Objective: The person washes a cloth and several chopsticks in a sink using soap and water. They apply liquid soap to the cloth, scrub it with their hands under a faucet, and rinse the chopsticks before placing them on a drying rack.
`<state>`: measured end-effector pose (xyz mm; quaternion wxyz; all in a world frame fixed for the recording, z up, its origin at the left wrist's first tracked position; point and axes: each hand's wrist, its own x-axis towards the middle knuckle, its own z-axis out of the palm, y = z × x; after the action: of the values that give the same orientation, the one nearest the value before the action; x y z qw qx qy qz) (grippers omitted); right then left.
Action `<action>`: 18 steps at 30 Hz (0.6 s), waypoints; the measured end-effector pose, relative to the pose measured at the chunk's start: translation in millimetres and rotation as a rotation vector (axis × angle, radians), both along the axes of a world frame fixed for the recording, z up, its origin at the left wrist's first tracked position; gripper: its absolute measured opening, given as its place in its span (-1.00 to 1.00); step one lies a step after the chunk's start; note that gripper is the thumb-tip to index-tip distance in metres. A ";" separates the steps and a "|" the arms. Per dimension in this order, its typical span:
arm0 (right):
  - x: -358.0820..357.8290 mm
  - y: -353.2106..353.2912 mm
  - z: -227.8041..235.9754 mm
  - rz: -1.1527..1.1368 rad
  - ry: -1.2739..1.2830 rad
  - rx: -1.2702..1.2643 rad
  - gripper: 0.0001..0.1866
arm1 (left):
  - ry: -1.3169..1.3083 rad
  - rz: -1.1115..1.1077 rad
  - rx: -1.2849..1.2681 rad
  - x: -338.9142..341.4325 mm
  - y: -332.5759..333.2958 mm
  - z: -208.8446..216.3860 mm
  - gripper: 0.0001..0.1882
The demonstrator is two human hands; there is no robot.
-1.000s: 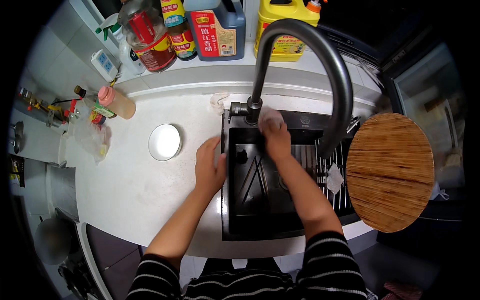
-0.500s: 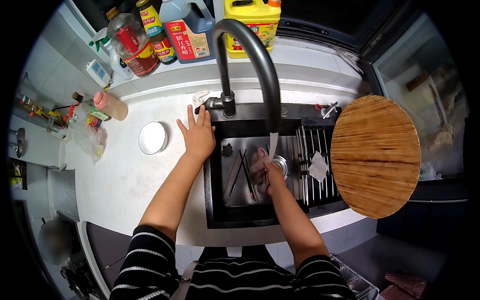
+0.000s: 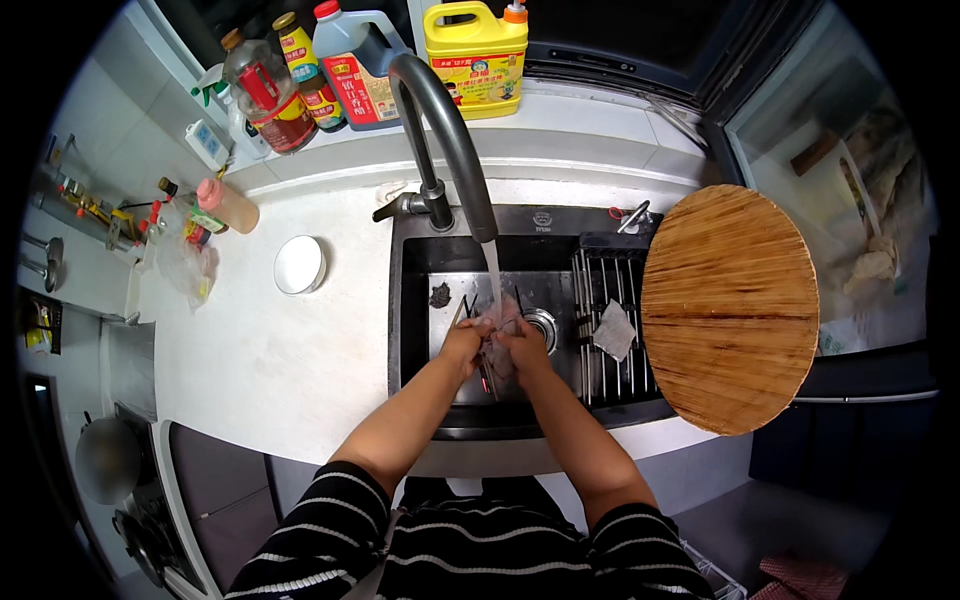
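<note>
Two hands, the left (image 3: pixel 464 345) and the right (image 3: pixel 527 352), pinch one bunched pinkish cloth (image 3: pixel 498 308) between their fingers; it lies just beyond them, inside one sink (image 3: pixel 398 320), directly under one stream of water (image 3: pixel 492 265). Neither hand is nearer, both touching it; its long axis cannot be told. Chopsticks (image 3: pixel 460 311) lie beneath, too covered to count. Rightward, one grey cloth (image 3: pixel 614 331) rests near one round board (image 3: pixel 731 310). Leftward, one white bowl (image 3: pixel 300 265) stands on the worktop (image 3: pixel 260 360); farther back, one tap (image 3: pixel 466 160) and one yellow jug (image 3: pixel 480 65).

pinkish item (image 3: pixel 505 309) partly hidden by fingers (image 3: pixel 512 338); red cloth (image 3: pixel 798 580) cut off
</note>
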<state>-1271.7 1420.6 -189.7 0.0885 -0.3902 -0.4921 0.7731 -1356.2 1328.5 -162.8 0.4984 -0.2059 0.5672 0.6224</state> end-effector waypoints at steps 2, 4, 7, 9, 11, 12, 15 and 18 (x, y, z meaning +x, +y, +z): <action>7.7 6.2 7.0 0.074 -0.074 0.121 -0.65 | 0.145 0.064 -0.044 -1.8 -0.7 12.4 -0.90; 12.3 6.7 47.2 0.117 -0.142 0.219 -0.68 | 0.245 0.094 -0.027 -8.8 -8.5 25.9 -0.91; 12.2 19.3 5.3 0.076 -0.151 0.109 -0.75 | 0.294 0.105 0.086 -15.4 -15.0 48.7 -0.91; 7.9 19.1 3.0 0.022 -0.182 0.027 -0.77 | 0.313 0.118 0.127 -18.8 -18.5 64.1 -0.89; 4.5 17.9 0.1 -0.003 -0.225 0.069 -0.74 | 0.290 0.102 0.215 -23.3 -24.3 66.4 -0.87; 2.1 17.6 0.3 -0.006 -0.255 0.155 -0.71 | 0.272 0.091 0.255 -23.7 -24.9 75.2 -0.87; -1.8 4.7 27.0 0.006 -0.294 0.337 -0.58 | 0.305 0.026 0.400 -23.1 -26.2 74.7 -0.85; -5.1 3.6 40.2 0.228 -0.021 0.569 -0.50 | 0.423 -0.166 0.403 -15.4 -21.4 56.5 -0.86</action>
<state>-1276.8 1424.2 -149.5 0.1017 -0.2999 -0.7302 0.6054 -1371.7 1307.1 -106.4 0.4492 0.0784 0.5382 0.7088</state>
